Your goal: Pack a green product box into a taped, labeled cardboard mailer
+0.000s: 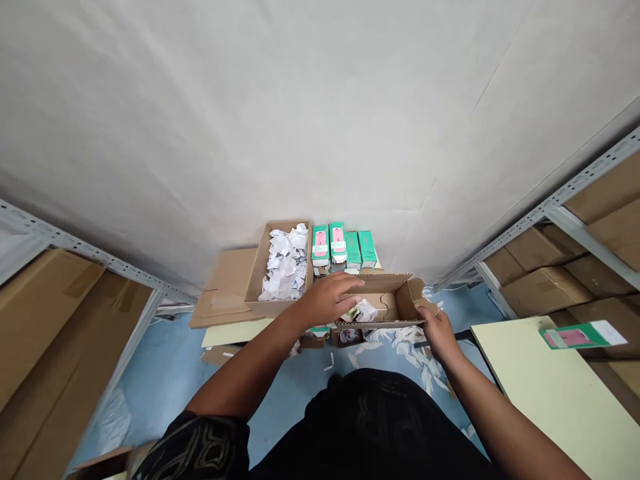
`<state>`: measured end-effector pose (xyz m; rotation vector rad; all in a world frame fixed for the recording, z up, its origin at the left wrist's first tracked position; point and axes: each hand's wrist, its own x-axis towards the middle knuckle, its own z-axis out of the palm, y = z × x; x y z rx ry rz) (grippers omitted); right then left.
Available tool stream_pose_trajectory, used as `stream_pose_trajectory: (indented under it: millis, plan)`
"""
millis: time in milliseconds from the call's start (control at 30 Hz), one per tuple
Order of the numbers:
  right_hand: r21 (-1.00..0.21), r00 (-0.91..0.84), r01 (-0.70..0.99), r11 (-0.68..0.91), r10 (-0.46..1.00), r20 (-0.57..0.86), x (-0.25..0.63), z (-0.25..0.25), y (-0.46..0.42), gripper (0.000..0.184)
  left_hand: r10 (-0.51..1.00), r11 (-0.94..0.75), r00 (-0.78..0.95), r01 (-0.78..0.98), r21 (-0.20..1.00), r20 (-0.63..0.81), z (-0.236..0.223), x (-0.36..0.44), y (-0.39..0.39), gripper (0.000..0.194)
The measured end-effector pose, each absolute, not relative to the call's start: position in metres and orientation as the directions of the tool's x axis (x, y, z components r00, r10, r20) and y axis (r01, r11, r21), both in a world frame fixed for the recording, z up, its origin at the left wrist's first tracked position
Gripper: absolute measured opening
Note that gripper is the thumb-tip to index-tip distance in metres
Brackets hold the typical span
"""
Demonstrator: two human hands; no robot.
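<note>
An open, narrow cardboard box [395, 310] lies in front of me, with a wad of crumpled white paper [366, 312] inside its left part. My right hand [434, 327] is closed around the box's right end. Over the box's left end reaches my left hand [327, 297], its fingers stretched out and apart, close to the crumpled paper. Whether the left fingertips touch the paper or the box wall I cannot tell. Left of the box, a larger open carton [254, 277] holds a heap of torn white paper [285, 260].
Several green boxes [338, 241] stand behind the narrow box, by the wall. Flat cardboard [225, 283] lies left. Paper scraps [425, 360] litter the blue floor. A pale table [540, 380] at right bears a flat green-and-pink box [575, 337]. Shelves with cartons [555, 283] flank both sides.
</note>
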<state>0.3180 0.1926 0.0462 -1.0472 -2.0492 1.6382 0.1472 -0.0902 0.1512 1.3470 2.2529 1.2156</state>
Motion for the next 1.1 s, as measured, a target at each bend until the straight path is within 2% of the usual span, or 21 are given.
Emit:
stream_pose_trajectory:
  millis: [100,167,233,333,533,667,867,967,1100]
  plan:
    - [-0.938,-0.627,0.345,0.038,0.753,-0.2,0.332,0.043,0.197,0.032,0.623,0.287,-0.741,0.515,0.808,0.252,0.142,0.153,-0.095,0.039]
    - [-0.946,-0.59,0.323,0.006,0.783,-0.196,0.346,0.043,0.2,0.034,0.552,0.324,-0.825,0.349,0.879,0.124,0.126,0.16,-0.087,0.052]
    - [-0.961,-0.562,0.277,-0.018,0.808,-0.177,0.362,0.045,0.205,0.035,0.605,0.336,-0.793,0.176,0.925,-0.068,0.108,0.169,-0.069,0.06]
    - [-0.967,-0.489,0.253,-0.037,0.857,-0.161,0.392,0.048,0.216,0.037,0.724,0.33,-0.663,0.091,0.94,-0.19,0.092,0.187,-0.03,0.059]
    - [-0.96,-0.435,0.256,-0.117,0.872,-0.223,0.465,0.047,0.254,0.041,0.807,0.326,-0.552,0.125,0.937,-0.207,0.09,0.226,0.058,0.059]
    - [-0.959,-0.395,0.195,-0.208,0.878,-0.271,0.52,0.036,0.291,0.044,0.865,0.309,-0.466,0.201,0.93,-0.186,0.072,0.258,0.122,0.064]
    - [-0.92,-0.288,0.159,-0.357,0.875,-0.39,0.613,0.01,0.353,0.05,0.851,0.401,-0.47,0.289,0.869,-0.236,0.037,0.328,0.234,0.053]
    - [-0.908,-0.221,0.189,-0.374,0.885,-0.41,0.656,-0.003,0.378,0.05,0.881,0.402,-0.386,0.308,0.862,-0.273,0.028,0.369,0.287,0.046]
    - [-0.909,-0.138,0.262,-0.323,0.92,-0.367,0.702,-0.019,0.403,0.049,0.9,0.411,-0.294,0.324,0.852,-0.323,0.022,0.414,0.348,0.039]
